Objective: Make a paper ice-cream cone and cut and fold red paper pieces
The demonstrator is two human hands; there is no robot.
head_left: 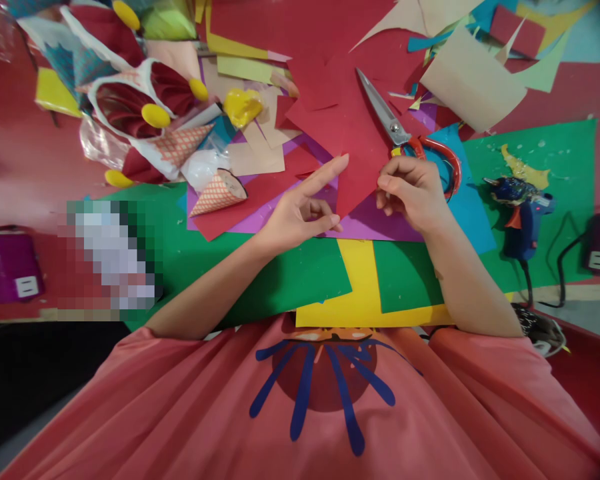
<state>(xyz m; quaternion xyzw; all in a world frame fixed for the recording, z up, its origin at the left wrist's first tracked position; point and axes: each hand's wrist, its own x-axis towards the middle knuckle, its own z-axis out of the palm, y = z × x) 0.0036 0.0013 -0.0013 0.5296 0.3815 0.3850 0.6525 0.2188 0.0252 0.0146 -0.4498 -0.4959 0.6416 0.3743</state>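
My left hand (305,210) is over red and purple paper, its index finger stretched out and its thumb near the curled lower fingers. Nothing shows in its grasp. My right hand (413,193) is closed, with thumb and fingertips pressed together; whatever they hold, if anything, is hidden. Between the hands lies a pointed sheet of red paper (357,170) on top of purple paper (375,223). Just beyond my right hand rest scissors (395,127) with orange-red handles, blades pointing away. A small checked paper cone (219,193) lies left of my left hand.
A blue glue gun (524,223) lies at right on a green sheet (575,173), its cord trailing toward the edge. Paper cones with white rims and yellow ovals (155,116) pile up at far left. Beige offcuts (473,80) and other scraps lie at the back.
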